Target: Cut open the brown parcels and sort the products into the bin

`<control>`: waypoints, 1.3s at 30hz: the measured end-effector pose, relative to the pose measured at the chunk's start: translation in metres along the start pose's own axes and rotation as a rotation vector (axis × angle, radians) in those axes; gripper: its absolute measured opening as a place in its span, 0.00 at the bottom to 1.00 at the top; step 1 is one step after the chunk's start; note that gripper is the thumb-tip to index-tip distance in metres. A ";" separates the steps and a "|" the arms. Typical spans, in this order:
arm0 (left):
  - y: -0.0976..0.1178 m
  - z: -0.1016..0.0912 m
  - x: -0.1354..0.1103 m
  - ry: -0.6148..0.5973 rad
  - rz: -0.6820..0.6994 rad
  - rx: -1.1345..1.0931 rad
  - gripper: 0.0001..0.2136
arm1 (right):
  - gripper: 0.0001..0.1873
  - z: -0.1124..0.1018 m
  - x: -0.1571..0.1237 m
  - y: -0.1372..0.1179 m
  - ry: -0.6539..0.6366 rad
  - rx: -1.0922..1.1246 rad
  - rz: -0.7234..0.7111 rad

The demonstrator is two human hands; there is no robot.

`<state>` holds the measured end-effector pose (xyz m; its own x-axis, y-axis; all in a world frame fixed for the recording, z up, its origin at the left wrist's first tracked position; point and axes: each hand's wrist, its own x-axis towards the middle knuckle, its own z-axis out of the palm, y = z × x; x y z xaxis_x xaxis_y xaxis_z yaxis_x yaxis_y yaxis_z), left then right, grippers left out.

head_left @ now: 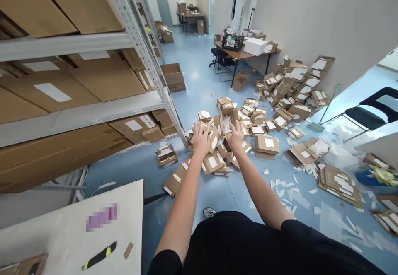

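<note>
A black crate (232, 43) and white box (255, 46) share a desk (238, 55).

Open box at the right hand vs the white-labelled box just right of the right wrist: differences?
The open box gapes, with white material visible inside; the labelled box shows a flat upper face with a white label.
The open box has the right hand at it; the labelled box lies apart from that hand.
Both are brown cardboard.

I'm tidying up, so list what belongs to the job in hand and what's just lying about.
Job, apparently:
- open cardboard box between left hand and right hand
- heaped labelled boxes

Lying about, seemingly:
- white scraps
- black chair
- black crate
</note>
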<state>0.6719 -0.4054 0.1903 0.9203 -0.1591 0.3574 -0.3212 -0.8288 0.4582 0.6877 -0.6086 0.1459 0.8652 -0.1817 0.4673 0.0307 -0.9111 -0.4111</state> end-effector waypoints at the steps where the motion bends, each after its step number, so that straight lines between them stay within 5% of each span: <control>1: -0.002 0.001 -0.003 -0.001 0.001 -0.007 0.32 | 0.30 0.002 -0.004 -0.001 -0.011 0.016 -0.019; 7: -0.041 -0.008 -0.035 -0.041 -0.142 -0.015 0.31 | 0.26 0.030 -0.031 -0.043 -0.131 0.174 -0.172; 14: -0.092 -0.058 -0.097 0.050 -0.341 0.060 0.30 | 0.29 0.058 -0.045 -0.137 -0.382 0.417 -0.418; 19: -0.113 -0.105 -0.180 0.139 -0.565 0.144 0.30 | 0.32 0.071 -0.088 -0.222 -0.553 0.540 -0.673; 23: -0.111 -0.151 -0.275 0.272 -0.781 0.242 0.30 | 0.30 0.066 -0.153 -0.293 -0.683 0.632 -0.891; 27: -0.082 -0.197 -0.392 0.453 -1.002 0.359 0.30 | 0.32 0.036 -0.242 -0.357 -0.811 0.722 -1.137; 31: -0.023 -0.224 -0.511 0.643 -1.217 0.467 0.30 | 0.33 -0.016 -0.342 -0.397 -0.915 0.846 -1.387; 35: 0.054 -0.227 -0.620 0.786 -1.411 0.509 0.30 | 0.32 -0.083 -0.448 -0.403 -0.994 0.937 -1.598; 39: 0.137 -0.208 -0.722 0.929 -1.587 0.511 0.30 | 0.32 -0.150 -0.561 -0.379 -1.086 0.995 -1.818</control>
<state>-0.0833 -0.2927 0.1639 -0.1901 0.9493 0.2504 0.8227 0.0149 0.5683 0.1162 -0.2170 0.1567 -0.4775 0.8004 0.3625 0.6424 0.5995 -0.4774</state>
